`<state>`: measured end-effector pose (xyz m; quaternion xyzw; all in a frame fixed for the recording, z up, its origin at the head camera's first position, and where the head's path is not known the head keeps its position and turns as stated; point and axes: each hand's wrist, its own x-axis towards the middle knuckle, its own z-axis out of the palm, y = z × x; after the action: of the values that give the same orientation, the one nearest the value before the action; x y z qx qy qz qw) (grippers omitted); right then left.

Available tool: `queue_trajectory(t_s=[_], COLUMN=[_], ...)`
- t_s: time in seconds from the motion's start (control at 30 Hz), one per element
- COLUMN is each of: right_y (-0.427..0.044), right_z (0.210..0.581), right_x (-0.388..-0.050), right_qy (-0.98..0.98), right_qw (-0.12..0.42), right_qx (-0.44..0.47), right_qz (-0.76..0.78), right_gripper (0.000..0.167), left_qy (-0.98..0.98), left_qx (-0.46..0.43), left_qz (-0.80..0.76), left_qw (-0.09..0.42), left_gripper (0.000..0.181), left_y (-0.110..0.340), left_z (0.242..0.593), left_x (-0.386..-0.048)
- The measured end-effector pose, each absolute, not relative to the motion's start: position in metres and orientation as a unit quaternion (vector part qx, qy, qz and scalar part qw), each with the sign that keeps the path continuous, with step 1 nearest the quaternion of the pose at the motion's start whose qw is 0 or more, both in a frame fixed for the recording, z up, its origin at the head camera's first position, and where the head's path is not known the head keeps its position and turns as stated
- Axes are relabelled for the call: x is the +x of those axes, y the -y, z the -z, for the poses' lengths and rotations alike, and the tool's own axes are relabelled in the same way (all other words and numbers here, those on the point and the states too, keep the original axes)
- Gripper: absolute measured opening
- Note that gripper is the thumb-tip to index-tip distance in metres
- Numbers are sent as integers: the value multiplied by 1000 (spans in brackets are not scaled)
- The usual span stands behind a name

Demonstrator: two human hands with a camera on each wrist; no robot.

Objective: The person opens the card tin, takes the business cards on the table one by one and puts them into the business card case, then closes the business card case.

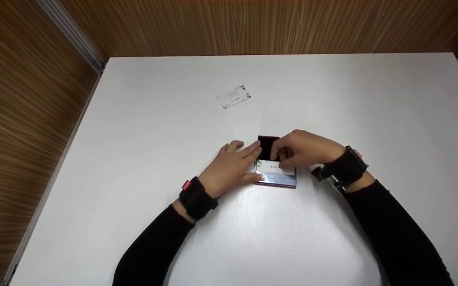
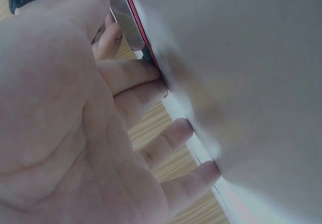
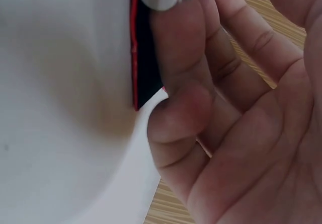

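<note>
An opened card case [image 1: 276, 186] with a black lining [image 1: 266, 147], red edge and shiny metal lower part lies in front of me in the head view. A white card [image 1: 266, 165] with green leaf print shows in its lower half. My left hand [image 1: 229, 169] steadies the case's left side, thumb on the lower corner and fingertips along the edge; the left wrist view shows the red edge [image 2: 142, 32]. My right hand [image 1: 306, 149] has curled fingers and seems to pinch the card's upper edge. In the right wrist view, fingers [image 3: 181, 32] lie against the black lining [image 3: 146, 58].
A second white card [image 1: 233, 97] with leaf-printed corners lies flat farther back on the white table [image 1: 153, 119]. Wood-grain panels [image 1: 268, 28] stand along the table's back and left sides.
</note>
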<state>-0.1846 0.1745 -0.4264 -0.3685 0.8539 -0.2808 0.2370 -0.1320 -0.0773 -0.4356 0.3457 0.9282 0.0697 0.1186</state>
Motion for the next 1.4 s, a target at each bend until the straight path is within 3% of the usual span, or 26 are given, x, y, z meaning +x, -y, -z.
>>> queue_trajectory(t_s=[0.9,1.4], right_y=[-177,-176], right_z=[432,432], right_x=[-181,-174], right_qy=[-855,-851], right_qw=[244,246], right_qx=[-373,-369], right_qz=[267,280], right_gripper=[15,10], left_qy=[-929,-946], left_qx=[339,215], left_qz=[-57,-153], left_qw=[135,190], left_gripper=[80,77], left_y=[70,113], left_z=[427,404], left_x=[-138,-198])
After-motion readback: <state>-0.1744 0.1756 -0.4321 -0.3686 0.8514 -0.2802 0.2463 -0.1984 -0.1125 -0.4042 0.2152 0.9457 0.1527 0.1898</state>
